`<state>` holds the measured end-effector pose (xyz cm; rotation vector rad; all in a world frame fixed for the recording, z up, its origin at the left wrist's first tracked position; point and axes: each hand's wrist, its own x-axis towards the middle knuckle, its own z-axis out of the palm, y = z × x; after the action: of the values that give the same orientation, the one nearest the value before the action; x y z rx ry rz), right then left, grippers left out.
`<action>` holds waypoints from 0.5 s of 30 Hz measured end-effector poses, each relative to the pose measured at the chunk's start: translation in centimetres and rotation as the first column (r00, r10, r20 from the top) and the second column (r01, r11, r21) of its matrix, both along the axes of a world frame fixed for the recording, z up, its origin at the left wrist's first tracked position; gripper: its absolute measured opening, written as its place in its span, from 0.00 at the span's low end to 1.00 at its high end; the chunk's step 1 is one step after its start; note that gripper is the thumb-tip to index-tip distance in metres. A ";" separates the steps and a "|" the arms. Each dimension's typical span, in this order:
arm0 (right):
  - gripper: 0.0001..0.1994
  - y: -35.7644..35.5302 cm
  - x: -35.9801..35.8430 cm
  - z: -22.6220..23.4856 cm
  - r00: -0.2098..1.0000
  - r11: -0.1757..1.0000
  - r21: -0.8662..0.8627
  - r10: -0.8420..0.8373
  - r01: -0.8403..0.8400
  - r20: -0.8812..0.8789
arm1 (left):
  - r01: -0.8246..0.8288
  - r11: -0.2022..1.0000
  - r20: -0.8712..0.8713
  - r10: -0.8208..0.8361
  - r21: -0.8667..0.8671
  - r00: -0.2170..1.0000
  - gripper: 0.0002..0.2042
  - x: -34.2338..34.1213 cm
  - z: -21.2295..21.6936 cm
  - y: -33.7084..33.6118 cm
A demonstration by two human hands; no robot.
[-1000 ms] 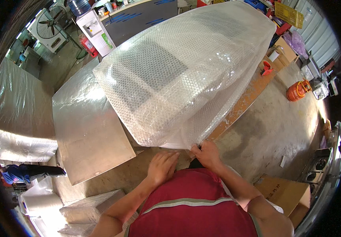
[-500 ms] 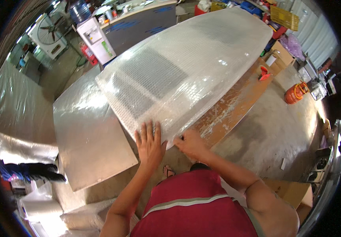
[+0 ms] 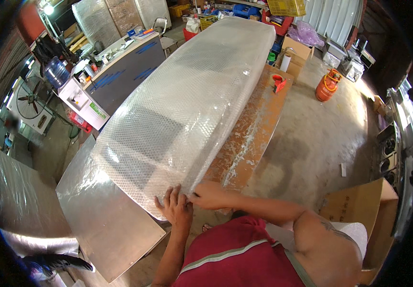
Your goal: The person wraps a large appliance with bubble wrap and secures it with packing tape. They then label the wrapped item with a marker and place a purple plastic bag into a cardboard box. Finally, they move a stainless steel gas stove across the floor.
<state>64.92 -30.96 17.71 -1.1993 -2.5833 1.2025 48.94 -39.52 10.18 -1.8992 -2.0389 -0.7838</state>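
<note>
Head view, left to right: the metal sheet is lying beside the long panel wrapped in bubble wrap, which is resting on the wooden tabletop. Your left hand is pressing flat on the wrap's near edge, fingers spread and gripping nothing. Your right hand is pinching that edge at the corner, fingers closed on the film. Risk: pulling hard on so thin a pinch could tear the film or let it slip, and the loose end could spring back off the panel. Compared with half a second ago, both hands are sitting closer together at the near corner.
</note>
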 end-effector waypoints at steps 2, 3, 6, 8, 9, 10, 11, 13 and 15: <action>0.25 0.5 2.4 0.1 0.978 0.992 -0.020 0.123 -0.128 -0.167 | 0.021 1.000 0.047 -0.021 -0.016 0.999 0.09 -0.5 0.1 0.0; 0.25 1.0 3.5 0.2 0.991 0.996 0.067 0.068 -0.061 -0.116 | 0.047 0.998 0.018 -0.048 0.036 0.999 0.10 -0.6 0.3 0.0; 0.37 4.6 7.3 0.3 0.993 0.701 0.711 0.039 0.055 -0.115 | 0.119 0.989 -0.042 -0.116 0.084 0.992 0.12 -0.7 0.9 -0.1; 0.44 9.5 9.9 0.2 0.999 0.580 0.814 -0.010 -0.031 0.045 | 0.154 0.984 -0.037 -0.151 0.086 0.988 0.13 -0.7 1.0 -0.3; 0.40 11.9 10.9 -0.2 0.995 0.534 0.839 0.026 -0.099 0.100 | 0.155 0.986 -0.024 -0.154 0.068 0.988 0.13 -0.6 1.1 -0.4; 0.35 14.7 11.6 -0.5 0.991 0.460 0.878 0.088 -0.134 0.105 | 0.147 0.987 -0.011 -0.147 0.071 0.989 0.14 -0.7 1.1 -0.5; 0.31 16.9 12.0 -1.1 0.981 0.379 0.910 0.158 -0.165 0.112 | 0.151 0.982 -0.009 -0.151 0.113 0.989 0.15 -0.7 1.1 -0.6; 0.21 20.8 12.3 -2.4 0.923 0.419 0.865 0.366 -0.275 0.117 | 0.120 0.992 -0.049 -0.118 0.044 0.992 0.16 -0.7 1.3 -0.6; 0.08 23.5 11.8 -3.4 0.861 0.430 0.826 0.495 -0.364 0.122 | 0.061 0.998 -0.018 -0.061 -0.026 0.998 0.16 -0.4 1.7 -0.4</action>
<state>76.70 -7.43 14.34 -0.2146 -2.8062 -0.0882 48.56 -39.90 11.91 -1.9835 -1.9976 -0.7550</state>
